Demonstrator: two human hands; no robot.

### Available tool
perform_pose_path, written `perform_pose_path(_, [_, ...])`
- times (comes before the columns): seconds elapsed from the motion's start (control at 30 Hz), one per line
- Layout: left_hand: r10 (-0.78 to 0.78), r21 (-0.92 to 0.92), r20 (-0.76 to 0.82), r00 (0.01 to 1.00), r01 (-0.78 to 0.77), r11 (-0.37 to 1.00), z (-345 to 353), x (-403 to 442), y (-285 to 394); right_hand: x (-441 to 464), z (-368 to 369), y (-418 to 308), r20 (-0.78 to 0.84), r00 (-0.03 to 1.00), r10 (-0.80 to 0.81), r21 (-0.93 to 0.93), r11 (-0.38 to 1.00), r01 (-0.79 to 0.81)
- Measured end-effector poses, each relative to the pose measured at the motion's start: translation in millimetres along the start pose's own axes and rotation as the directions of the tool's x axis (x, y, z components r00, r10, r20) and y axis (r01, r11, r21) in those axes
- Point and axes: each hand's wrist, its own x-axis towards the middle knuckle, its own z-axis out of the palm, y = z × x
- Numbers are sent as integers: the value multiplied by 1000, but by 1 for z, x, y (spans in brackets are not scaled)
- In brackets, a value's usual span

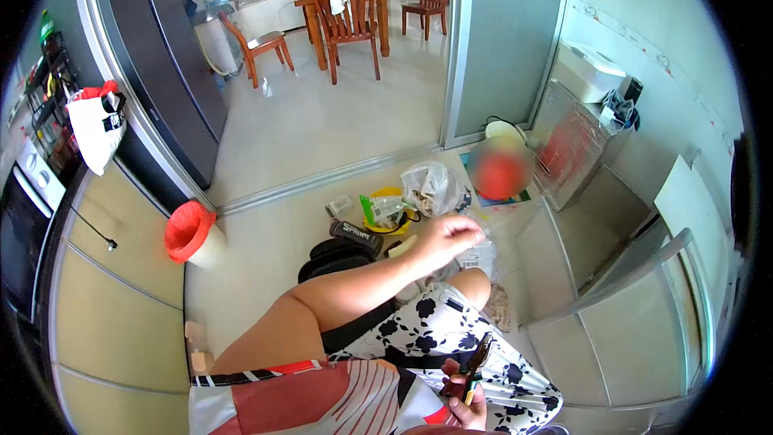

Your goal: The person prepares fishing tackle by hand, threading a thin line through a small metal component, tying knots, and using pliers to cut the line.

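1. The left hand point(449, 240) is raised above the pale tiled floor point(254, 254), fingers bent toward the thumb; whether something thin is between them, I cannot tell.
2. The right hand point(471, 409), at the near side by the white cloth with black flowers point(427, 326), is closed around a slim dark tool with yellow-green parts point(481, 350). So this one is already taken up.
3. Farther away lie a white see-through plastic bag point(433, 185), a green-and-clear packet point(385, 209) on a round yellow dish point(390, 192), and, to the left, a dark cylinder with white letters point(357, 234).
4. They lie loosely together; I judge the work unfinished, with no completed result visible.
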Motion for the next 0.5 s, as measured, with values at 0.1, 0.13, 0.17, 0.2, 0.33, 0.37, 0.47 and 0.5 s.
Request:
perform_pose_path(0.1, [-32,-160,132,991,53,986,25,-14,-14,-4,9,-12,-62,998,14,10,1000,-13])
perform_pose_path(0.13, [-54,-156,149,987,78,985,26,-17,-18,-4,20,-18,-90,996,-23,-3,1000,22])
perform_pose_path(0.17, [-68,-139,141,988,87,986,26,-22,-20,0,34,-24,-122,990,-66,-19,998,64])
perform_pose_path(0.2, [-79,-119,133,988,95,988,24,-25,-20,2,47,-31,-154,982,-106,-42,994,101])
perform_pose_path(0.33, [-203,-172,75,976,214,962,9,-38,-21,5,71,-40,-187,963,-194,-93,979,180])
perform_pose_path(0.37, [-274,-199,57,960,280,939,5,-40,-14,10,66,-40,-121,974,-192,-82,980,183])
perform_pose_path(0.47, [-297,-291,68,952,304,907,-8,-46,-3,15,62,-39,-39,985,-165,-68,984,163])
perform_pose_path(0.5, [-328,-282,12,945,318,905,-7,-47,-6,17,68,-46,-70,987,-148,-87,986,141])
